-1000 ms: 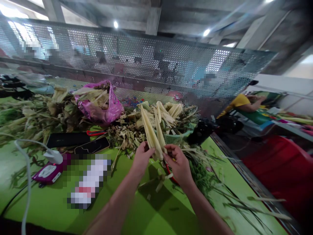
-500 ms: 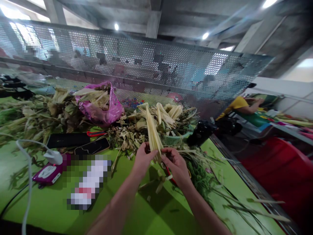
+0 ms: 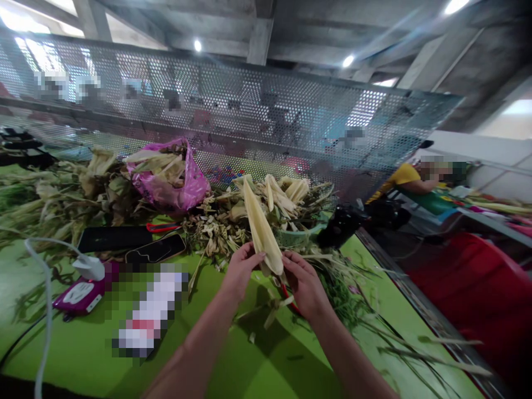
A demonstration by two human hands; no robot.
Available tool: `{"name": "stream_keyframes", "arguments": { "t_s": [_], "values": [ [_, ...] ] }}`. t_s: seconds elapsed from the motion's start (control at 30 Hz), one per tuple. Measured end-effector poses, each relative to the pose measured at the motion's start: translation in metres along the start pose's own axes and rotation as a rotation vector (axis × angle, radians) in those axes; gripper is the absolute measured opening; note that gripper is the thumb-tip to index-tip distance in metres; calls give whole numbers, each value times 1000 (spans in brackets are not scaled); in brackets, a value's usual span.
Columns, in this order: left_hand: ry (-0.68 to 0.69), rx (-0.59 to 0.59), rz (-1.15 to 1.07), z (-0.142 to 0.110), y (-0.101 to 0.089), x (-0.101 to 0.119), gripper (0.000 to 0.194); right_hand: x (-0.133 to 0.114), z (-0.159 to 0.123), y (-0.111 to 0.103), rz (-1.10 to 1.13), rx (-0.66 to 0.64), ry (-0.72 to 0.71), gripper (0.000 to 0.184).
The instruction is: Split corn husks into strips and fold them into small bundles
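A green table [image 3: 91,366], bounded at its far edge by a perforated screen [image 3: 233,116], bears a dried leaf heap [image 3: 66,194] toward its far left corner and a pink bag [image 3: 196,185] along that edge. Over the middle, left hand [image 3: 239,271] and right hand [image 3: 306,285] pinch a pale husk [image 3: 262,235] by opposite sides of its near end, its tip toward the far edge. Just under the right hand lies a red handle [image 3: 290,302].

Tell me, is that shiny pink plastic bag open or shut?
Open: the top of the shiny pink plastic bag gapes, and pale, dry-looking husks show inside it.
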State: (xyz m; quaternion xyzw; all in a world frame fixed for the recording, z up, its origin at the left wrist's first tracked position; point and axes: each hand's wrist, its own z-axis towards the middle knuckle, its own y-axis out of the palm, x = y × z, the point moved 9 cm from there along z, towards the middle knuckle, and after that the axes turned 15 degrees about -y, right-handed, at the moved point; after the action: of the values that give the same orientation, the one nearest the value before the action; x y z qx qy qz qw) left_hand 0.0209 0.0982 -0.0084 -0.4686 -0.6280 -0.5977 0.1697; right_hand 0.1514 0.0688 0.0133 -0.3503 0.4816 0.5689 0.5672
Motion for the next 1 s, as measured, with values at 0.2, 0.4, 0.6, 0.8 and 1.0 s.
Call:
{"name": "stream_keyframes", "arguments": {
  "t_s": [0.2,0.4,0.6,0.8,1.0],
  "values": [
    [-37,-23,-35,1,2,-2,37,6,3,-6,103,59,27,16],
    [-22,-12,-23,-2,3,0,34,6,1,-3,115,37,44,16],
    [44,26,108,-1,4,5,30,1,2,-3,-160,-58,-93,18],
    [47,-65,213,2,17,-6,30,-14,4,-6,-562,-101,-295,18],
    [57,-9,122,3,13,-8,43,-43,-9,10,-898,-137,-577,26]
  ]
}}
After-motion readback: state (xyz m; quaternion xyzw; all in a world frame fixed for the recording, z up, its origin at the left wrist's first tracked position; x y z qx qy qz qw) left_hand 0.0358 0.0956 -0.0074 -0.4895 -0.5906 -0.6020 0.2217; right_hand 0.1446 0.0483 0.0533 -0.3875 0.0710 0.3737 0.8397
